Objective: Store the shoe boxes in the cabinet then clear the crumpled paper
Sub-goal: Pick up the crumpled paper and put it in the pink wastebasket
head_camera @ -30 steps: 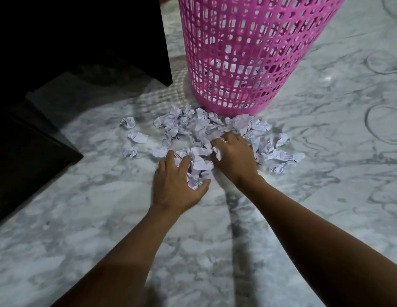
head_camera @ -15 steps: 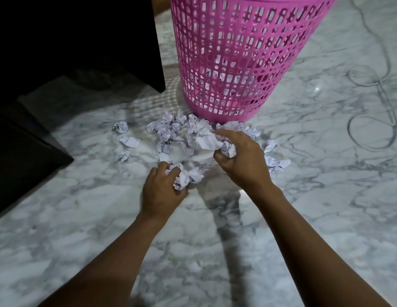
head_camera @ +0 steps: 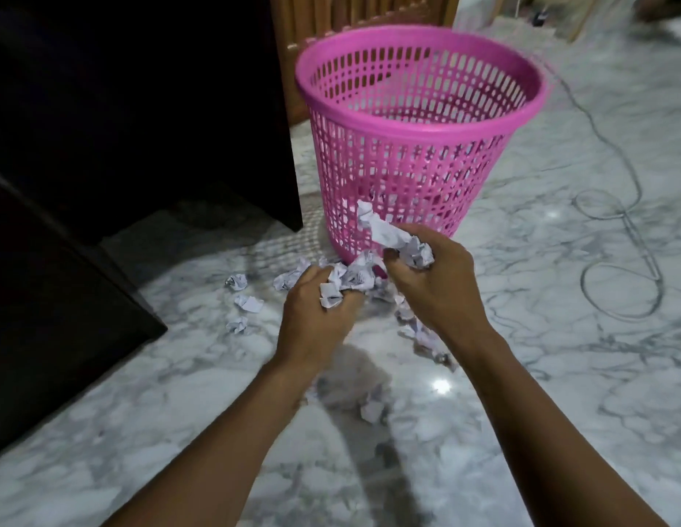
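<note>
A pink mesh basket stands upright on the marble floor straight ahead. My left hand grips a bunch of crumpled paper just above the floor. My right hand grips another bunch of crumpled paper, raised in front of the basket's lower wall. Loose paper balls lie on the floor to the left, one paper ball lies below my hands, and paper scraps show under my right wrist. No shoe boxes are in view.
A dark cabinet fills the left side, its open door jutting toward me. A thin cable loops over the marble floor at the right. Wooden furniture stands behind the basket.
Both hands closed on handfuls of paper and lifted off the floor toward the basket. The view tilted up, showing the basket's rim. Fewer paper balls lie on the floor.
</note>
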Available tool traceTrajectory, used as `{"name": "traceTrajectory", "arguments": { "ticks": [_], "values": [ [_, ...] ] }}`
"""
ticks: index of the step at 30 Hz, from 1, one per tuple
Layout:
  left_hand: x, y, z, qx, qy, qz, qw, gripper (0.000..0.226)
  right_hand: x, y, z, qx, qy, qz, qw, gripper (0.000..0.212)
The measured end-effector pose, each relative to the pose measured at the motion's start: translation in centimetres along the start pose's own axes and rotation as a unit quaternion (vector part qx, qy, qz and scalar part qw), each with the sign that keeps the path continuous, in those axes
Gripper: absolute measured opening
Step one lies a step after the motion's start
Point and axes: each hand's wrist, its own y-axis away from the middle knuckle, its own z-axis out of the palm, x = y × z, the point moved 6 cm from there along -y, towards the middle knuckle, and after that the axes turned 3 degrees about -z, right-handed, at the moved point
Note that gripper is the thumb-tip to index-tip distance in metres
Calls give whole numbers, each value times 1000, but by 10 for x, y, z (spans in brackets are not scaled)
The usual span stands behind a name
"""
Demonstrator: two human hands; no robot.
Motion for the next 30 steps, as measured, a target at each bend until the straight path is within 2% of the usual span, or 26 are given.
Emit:
{"name": "traceTrajectory", "arguments": {
  "ticks": [4, 7, 9, 12, 15, 19, 22, 24, 26, 28, 30],
  "values": [
    [100, -12, -16, 10, 68, 85, 994, 4, -78, -41, -38, 40, -16, -86, 995, 22],
    [173, -32, -22, 38, 90, 155, 983, 25, -131, -79, -68, 48, -61, -109, 991, 16],
    [220, -54, -20, 67, 90, 196, 974, 29, -154, -109, -86, 53, -62, -112, 990, 11],
    [267, -101, 1, 36, 60, 169, 983, 18, -154, -159, -103, 71, -90, -65, 991, 15],
    [267, -152, 29, -13, -13, 108, 994, 12, -122, -201, -111, 100, -126, 12, 987, 20],
    [243, -202, 43, -44, -84, 67, 993, 17, -80, -235, -92, 81, -170, 94, 978, 22],
    [215, -226, 54, -131, -229, 35, 964, 21, -50, -247, -70, 4, -72, 119, 990, 28],
    [193, -233, 54, -196, -342, -8, 919, 31, -37, -244, -60, -44, -11, 147, 988, 39],
    [178, -240, 49, -225, -417, -4, 881, 42, -29, -236, -58, -63, 17, 154, 986, 42],
    [172, -239, 41, -217, -418, 9, 882, 33, -29, -226, -60, -54, 54, 135, 988, 47],
    [174, -226, 30, -178, -375, 31, 909, 23, -37, -212, -61, -13, 115, 88, 989, 43]
  ]
}}
